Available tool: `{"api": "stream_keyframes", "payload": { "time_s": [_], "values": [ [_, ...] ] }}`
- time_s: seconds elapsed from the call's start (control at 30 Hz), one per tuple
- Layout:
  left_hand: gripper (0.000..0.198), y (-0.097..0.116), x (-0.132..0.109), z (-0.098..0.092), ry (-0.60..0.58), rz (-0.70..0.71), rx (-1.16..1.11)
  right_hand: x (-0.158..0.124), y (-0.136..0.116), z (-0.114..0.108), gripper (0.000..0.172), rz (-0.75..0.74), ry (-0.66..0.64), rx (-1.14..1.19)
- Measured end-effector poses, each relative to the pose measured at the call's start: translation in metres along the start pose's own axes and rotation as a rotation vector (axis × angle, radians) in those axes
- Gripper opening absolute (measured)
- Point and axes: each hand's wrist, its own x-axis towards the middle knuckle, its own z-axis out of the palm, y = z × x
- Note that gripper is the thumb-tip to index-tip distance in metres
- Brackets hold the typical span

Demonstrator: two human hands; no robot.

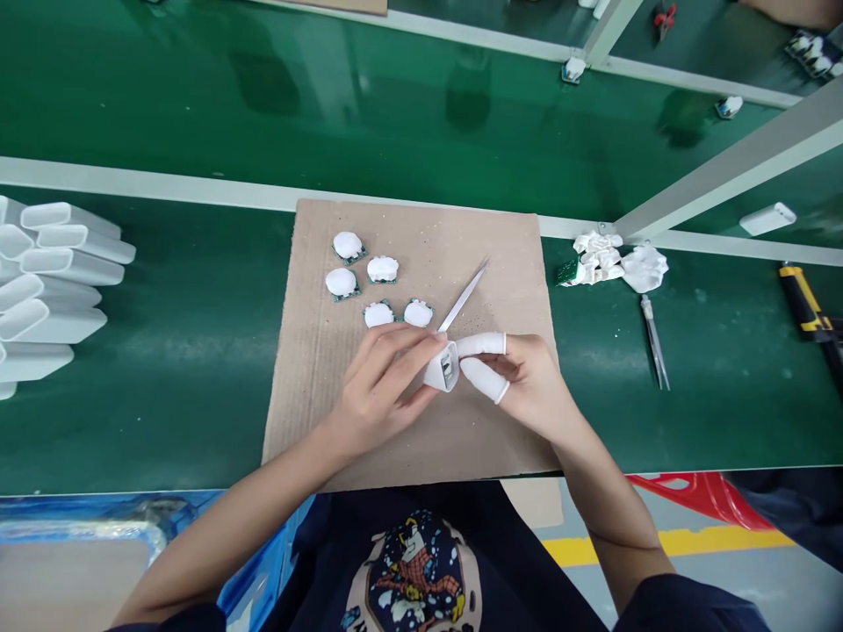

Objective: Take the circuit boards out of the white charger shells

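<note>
My left hand (pixel 385 386) is wrapped round a small white plastic housing (pixel 435 373) above the cardboard sheet. The housing's open end faces right, and a dark and silvery part shows inside. White finger cots cover the thumb and forefinger of my right hand (pixel 510 373). Those two fingertips come close together at the housing's open rim; whatever is between them, if anything, is hidden. Just beyond my left fingers lie several small green circuit boards with white round tops (pixel 342 283). A slim, pointed pale metal tool (pixel 464 294) lies behind the housing, its near end by my left fingertips.
Under my hands is a cardboard sheet (pixel 309 395) on the green bench. White tubular housings (pixel 66 268) are stacked at left. Crumpled white material (pixel 645 268), tweezers (pixel 653 342) and a yellow-black tool (pixel 803 298) lie right. A white post (pixel 731 167) rises behind.
</note>
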Motion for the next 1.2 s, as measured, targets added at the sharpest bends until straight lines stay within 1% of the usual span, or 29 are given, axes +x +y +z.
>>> {"api": "stream_keyframes", "payload": {
  "time_s": [0.07,0.17,0.4,0.57,0.73,0.97,1.2],
  "values": [
    [0.046,-0.001,0.001,-0.002,0.009,0.007,0.009,-0.001,-0.002,0.001,0.026,-0.030,-0.015,-0.045],
    [0.045,-0.002,0.001,-0.004,0.013,0.027,0.032,-0.002,-0.003,0.006,0.032,-0.079,0.026,-0.136],
    [0.046,-0.002,-0.003,-0.004,-0.003,0.105,0.106,-0.003,0.000,0.014,0.022,-0.127,0.093,-0.315],
    [0.044,-0.001,-0.004,-0.004,-0.003,0.111,0.137,-0.003,0.002,0.014,0.020,-0.170,0.133,-0.411],
    [0.040,-0.001,-0.004,-0.004,-0.014,0.101,0.147,-0.003,0.003,0.014,0.019,-0.181,0.145,-0.425],
    [0.041,-0.003,-0.005,-0.003,-0.005,0.122,0.122,-0.004,0.001,0.013,0.017,-0.217,0.167,-0.454],
    [0.042,-0.002,-0.004,-0.002,0.015,0.112,0.095,-0.004,0.000,0.011,0.018,-0.226,0.170,-0.418]
  ]
}}
